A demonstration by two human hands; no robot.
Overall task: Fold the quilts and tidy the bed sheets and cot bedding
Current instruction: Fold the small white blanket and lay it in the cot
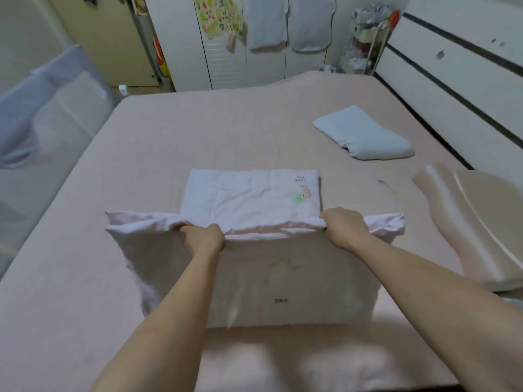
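Quilt [249,267], white with a small print, sits mid-bed on the pink sheet [85,278], half folded. Your left hand [205,236] grips the raised fold edge, fingers curled into the fabric. Your right hand [343,229] grips the same edge further right, fingers tucked under. The far folded section lies flat beyond your hands. A folded white towel [363,134] lies well apart toward the headboard side, and a beige pillow [481,222] is on the right.
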